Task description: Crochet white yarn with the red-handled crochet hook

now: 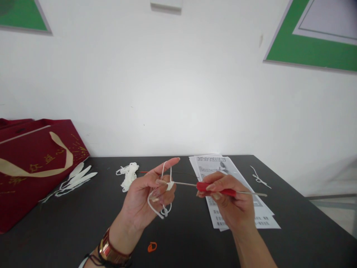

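My left hand (147, 193) pinches a small piece of white crochet work (170, 185) between thumb and fingers. Its index finger points out to the right, with white yarn (171, 172) looped over it and running down to the work. Loose strands hang below the fingers. A crochet hook (216, 188) with a red grip lies in my right hand (232, 199), whose fingers close round the grip. The hook's thin metal shaft reaches left to the white work, where its tip is hidden. Its other metal end sticks out to the right.
A bundle of white yarn (129, 176) lies behind my left hand. Printed sheets (217, 219) lie under my right hand. White crocheted petals (79, 178) lie beside a dark red bag (36, 167). An orange stitch marker (152, 246) sits near the front; a white yarn piece (260, 179) lies right.
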The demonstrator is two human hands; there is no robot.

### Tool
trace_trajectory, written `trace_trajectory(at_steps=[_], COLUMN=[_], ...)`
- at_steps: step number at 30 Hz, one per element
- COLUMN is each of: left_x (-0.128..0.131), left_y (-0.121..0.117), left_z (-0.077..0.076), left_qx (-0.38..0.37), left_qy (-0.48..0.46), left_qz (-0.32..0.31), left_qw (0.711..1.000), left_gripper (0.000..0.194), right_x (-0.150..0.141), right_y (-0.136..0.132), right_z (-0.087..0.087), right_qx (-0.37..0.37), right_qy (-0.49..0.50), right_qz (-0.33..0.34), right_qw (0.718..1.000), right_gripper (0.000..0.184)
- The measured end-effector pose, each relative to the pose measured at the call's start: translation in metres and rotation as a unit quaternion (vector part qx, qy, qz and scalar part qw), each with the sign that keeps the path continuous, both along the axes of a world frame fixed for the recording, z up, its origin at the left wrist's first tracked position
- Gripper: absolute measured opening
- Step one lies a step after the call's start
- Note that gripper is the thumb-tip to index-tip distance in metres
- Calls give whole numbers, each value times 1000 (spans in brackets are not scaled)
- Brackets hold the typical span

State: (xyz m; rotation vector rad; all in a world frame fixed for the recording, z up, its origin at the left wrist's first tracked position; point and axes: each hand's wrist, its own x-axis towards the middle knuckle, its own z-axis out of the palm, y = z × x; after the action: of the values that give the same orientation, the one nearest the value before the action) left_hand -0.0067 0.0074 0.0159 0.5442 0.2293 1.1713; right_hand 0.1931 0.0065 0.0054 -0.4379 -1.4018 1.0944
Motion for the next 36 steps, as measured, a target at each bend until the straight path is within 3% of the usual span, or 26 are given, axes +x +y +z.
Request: trace_trajectory(at_steps=[7, 20, 28, 32, 36], left_x=[-2, -2, -2, 0, 6], left_y=[1, 0, 0, 0, -2], left_z=[-1, -4, -3, -3, -5], left_qx=[-6, -3, 10, 30, 76], left_qy=[-9, 36, 51, 66, 95], left_qz=[-11, -2, -5, 3, 61], left_qw=[1000, 999, 999, 997, 991], left_gripper=[49, 51, 48, 46, 45], right_x=[3, 0, -1, -2, -8], right_y=[0, 4, 5, 9, 15], right_z=[2, 1, 1, 0, -4], right_qx=[3, -29, -89, -107, -173], right_qy=[-23, 30, 73, 85, 120], right_qz=[4, -2, -12, 23, 69], right_qw=[1000, 999, 993, 990, 975], right_gripper=[6, 4, 10, 10, 14])
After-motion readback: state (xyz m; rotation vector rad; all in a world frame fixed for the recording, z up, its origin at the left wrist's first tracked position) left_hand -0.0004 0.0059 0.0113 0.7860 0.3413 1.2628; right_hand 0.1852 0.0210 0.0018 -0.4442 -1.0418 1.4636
